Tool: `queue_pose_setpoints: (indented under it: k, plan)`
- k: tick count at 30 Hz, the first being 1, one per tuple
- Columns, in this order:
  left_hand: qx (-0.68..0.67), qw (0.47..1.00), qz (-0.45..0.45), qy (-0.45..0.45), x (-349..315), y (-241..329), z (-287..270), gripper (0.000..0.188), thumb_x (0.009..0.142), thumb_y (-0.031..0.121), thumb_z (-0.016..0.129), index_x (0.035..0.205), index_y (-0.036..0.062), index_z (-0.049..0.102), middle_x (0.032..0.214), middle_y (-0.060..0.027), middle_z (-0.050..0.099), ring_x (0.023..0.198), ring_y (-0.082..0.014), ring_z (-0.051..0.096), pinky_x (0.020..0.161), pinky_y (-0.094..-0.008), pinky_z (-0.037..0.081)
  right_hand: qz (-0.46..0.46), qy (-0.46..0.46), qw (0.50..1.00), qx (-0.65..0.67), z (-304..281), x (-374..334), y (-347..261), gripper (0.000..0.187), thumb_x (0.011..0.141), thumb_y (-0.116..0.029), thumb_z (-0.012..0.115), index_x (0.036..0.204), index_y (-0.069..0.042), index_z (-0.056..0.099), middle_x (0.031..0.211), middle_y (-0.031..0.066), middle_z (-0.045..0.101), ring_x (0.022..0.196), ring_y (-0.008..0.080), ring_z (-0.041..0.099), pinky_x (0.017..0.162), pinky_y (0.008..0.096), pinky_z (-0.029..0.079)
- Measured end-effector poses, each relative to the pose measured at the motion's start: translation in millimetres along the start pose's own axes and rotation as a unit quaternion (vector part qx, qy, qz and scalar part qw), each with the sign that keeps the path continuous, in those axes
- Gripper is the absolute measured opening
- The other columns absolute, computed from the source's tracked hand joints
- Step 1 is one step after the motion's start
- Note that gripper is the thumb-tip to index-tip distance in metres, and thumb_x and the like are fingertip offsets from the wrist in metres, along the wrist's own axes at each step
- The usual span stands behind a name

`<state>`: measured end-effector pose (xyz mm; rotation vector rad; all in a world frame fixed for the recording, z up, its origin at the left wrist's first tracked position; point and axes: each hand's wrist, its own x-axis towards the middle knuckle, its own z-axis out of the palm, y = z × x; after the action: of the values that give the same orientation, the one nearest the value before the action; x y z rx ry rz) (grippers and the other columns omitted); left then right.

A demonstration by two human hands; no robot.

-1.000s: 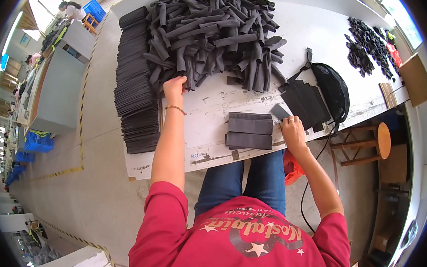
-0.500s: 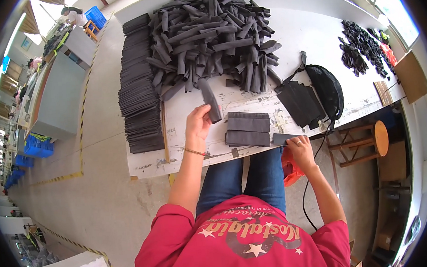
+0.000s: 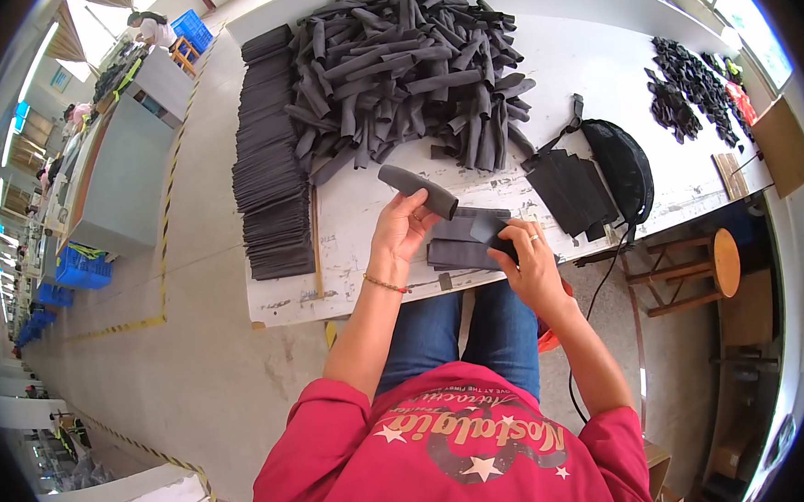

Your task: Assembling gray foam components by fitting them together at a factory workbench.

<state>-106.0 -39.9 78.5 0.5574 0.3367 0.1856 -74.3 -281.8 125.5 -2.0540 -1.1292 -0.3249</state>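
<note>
My left hand (image 3: 403, 230) pinches one end of a curled dark grey fabric piece (image 3: 419, 187), tilted above the table. Close by on its right, my right hand (image 3: 534, 266) has its fingers closed on a flat, smooth grey strip (image 3: 489, 231); whether that is card, plastic or metal I cannot tell. The strip's tip points toward the fabric piece, with a small gap between them. Beneath both hands lie flat folded dark fabric pieces (image 3: 458, 254) in a small stack, partly hidden by my right hand. Farther back is a large heap of curled fabric pieces (image 3: 400, 72).
A long row of stacked flat dark pieces (image 3: 273, 167) lines the white table's (image 3: 349, 296) left side. Right of centre lie more flat dark pieces (image 3: 571, 190) and a black pouch (image 3: 620, 171). A wooden stool (image 3: 725, 263) stands at right. Another person (image 3: 154, 29) sits far left.
My right hand has lifted the grey strip from the table edge, moving left and away from me toward my left hand. The held fabric piece has swung to a more slanted position.
</note>
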Motion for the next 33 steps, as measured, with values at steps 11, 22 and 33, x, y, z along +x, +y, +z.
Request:
queue_pose_setpoints:
  k: [11,22,33]
  plan:
    - [0.023,0.999,-0.03,-0.01,-9,-10,13,0.023,0.093,0.006,0.06,0.113,-0.0038,0.054,0.113,-0.0212,0.064,0.103,-0.0283,0.066,0.088,-0.04,0.057,-0.006,0.045,0.998,-0.05,2,19,-11,0.03,0.075,-0.01,0.074,0.103,-0.006,0.067,0.092,0.0061,0.065,0.083,0.0248,0.058,0.078,0.038,0.04]
    - [0.015,0.997,-0.067,-0.038,-10,-10,12,0.026,0.096,0.011,0.056,0.117,-0.0048,0.054,0.121,-0.0208,0.061,0.111,-0.026,0.062,0.097,-0.04,0.053,-0.032,0.054,0.996,-0.071,-7,22,-14,0.023,0.075,-0.01,0.074,0.098,-0.008,0.07,0.085,0.0028,0.065,0.078,0.0206,0.059,0.078,0.0352,0.039]
    - [0.022,0.995,-0.061,-0.069,-22,-8,27,0.024,0.095,0.007,0.055,0.116,-0.0033,0.052,0.116,-0.0225,0.062,0.101,-0.0296,0.066,0.087,-0.0409,0.057,-0.072,0.059,0.984,-0.151,-9,27,-11,0.026,0.075,-0.01,0.073,0.1,-0.007,0.068,0.086,0.0013,0.063,0.078,0.02,0.059,0.08,0.0362,0.041]
